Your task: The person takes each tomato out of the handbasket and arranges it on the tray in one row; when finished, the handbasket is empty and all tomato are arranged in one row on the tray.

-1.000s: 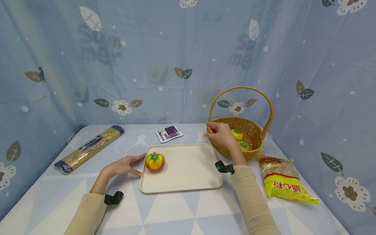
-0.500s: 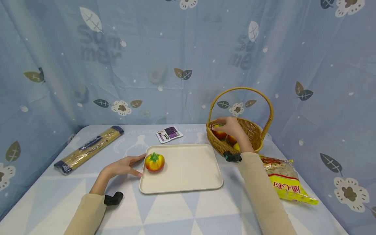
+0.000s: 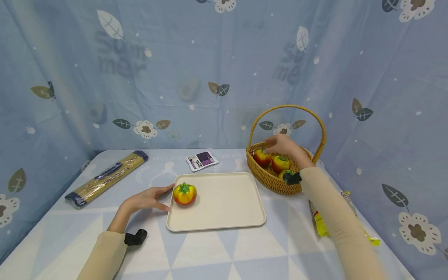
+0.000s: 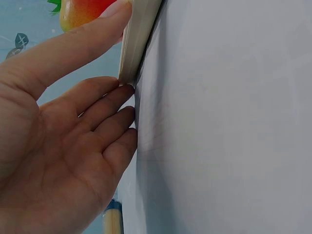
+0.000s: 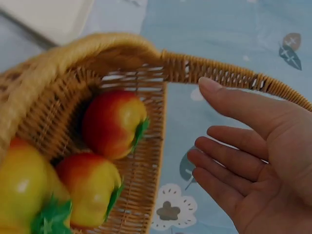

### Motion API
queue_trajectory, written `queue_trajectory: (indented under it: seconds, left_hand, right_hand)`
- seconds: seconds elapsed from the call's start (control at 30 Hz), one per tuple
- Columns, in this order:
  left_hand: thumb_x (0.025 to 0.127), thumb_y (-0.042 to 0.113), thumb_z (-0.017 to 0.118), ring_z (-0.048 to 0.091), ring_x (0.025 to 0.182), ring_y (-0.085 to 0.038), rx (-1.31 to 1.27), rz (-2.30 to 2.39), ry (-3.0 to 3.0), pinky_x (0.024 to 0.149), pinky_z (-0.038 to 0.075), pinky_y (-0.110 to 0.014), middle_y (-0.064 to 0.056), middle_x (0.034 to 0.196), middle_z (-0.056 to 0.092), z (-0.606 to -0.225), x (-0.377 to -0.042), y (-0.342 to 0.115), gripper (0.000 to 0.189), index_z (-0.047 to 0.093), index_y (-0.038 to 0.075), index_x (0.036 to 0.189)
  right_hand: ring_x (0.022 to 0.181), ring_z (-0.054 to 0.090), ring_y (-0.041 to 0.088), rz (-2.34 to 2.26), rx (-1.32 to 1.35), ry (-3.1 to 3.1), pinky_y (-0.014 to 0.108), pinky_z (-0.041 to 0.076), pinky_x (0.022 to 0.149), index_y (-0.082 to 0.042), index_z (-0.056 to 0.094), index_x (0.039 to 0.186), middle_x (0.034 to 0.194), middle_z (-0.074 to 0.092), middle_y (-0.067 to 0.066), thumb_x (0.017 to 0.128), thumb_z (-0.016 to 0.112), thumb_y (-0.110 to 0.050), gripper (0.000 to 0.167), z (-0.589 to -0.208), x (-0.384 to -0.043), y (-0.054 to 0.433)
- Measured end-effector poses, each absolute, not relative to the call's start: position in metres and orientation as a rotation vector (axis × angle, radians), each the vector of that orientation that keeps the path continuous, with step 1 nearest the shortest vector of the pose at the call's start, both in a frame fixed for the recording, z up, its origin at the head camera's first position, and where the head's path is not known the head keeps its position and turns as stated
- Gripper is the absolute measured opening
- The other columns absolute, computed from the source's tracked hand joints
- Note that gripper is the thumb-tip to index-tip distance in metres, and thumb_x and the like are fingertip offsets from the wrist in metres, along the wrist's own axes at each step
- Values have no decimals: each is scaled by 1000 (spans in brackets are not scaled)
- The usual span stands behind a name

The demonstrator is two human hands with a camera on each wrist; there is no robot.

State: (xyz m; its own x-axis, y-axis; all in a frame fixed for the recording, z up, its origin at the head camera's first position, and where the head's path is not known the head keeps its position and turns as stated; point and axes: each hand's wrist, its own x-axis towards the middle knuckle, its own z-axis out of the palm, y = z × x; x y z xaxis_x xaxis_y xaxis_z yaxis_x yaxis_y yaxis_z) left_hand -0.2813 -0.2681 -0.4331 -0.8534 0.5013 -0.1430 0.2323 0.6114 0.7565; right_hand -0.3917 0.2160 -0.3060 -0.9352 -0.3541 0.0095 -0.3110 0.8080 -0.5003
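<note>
My left hand (image 3: 148, 198) rests at the left edge of a cream tray (image 3: 224, 202), fingers loosely extended. In the left wrist view its thumb (image 4: 105, 29) lies at the tray's rim and the fingertips touch the side near a corner. On the tray's left part sits a red-yellow fruit with a green leafy top (image 3: 184, 193), like a persimmon. My right hand (image 3: 285, 146) hovers over a wicker basket (image 3: 271, 182), with nothing in its fingers. In the right wrist view the thumb and fingers are spread apart, beside the basket handle (image 5: 214, 68). Three similar fruits (image 5: 114, 124) lie inside the basket.
A long gold pack of noodles (image 3: 108, 177) lies at the left. Behind the tray is a small white-and-purple packet (image 3: 202, 160). A yellow bag (image 3: 320, 225) at the right is partly hidden by my right sleeve. A patterned blue curtain (image 3: 196, 70) hangs behind the table.
My right hand has moved right and slightly up, from the basket's left rim to above its middle, bringing more of the fruits into view. My left hand and the tray have stayed put.
</note>
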Motion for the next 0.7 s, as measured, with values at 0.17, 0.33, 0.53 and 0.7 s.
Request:
queue_trajectory:
  seconds: [0.17,0.33,0.53,0.7]
  left_hand:
    - [81,21,78,20,139,-48,607,1097,2498,109,21,-61,-29,152,23,-432,-281,-270,90,26,-4,149]
    - [80,22,78,20,139,-48,594,1084,2506,109,22,-61,-29,153,23,-431,-281,-269,91,26,-4,150]
    - [80,21,78,21,139,-48,593,1096,2501,109,22,-61,-29,152,23,-430,-280,-269,90,26,-3,150]
    - [80,22,78,21,139,-48,582,1097,2498,109,22,-61,-29,152,23,-431,-280,-268,90,26,-3,150]
  right_hand:
    - [118,53,41,-718,-549,2920,53,45,96,5,54,133,133,54,25,87,73,-25,57,-310,-396,228]
    - [119,53,41,-677,-552,2897,52,45,96,5,54,133,132,55,24,87,73,-26,58,-313,-396,240]
    - [119,52,42,-621,-555,2888,53,45,97,7,52,133,131,55,26,89,71,-24,58,-317,-395,253]
    - [119,51,44,-588,-535,2889,54,44,97,11,51,133,130,54,29,90,70,-24,58,-321,-394,265]
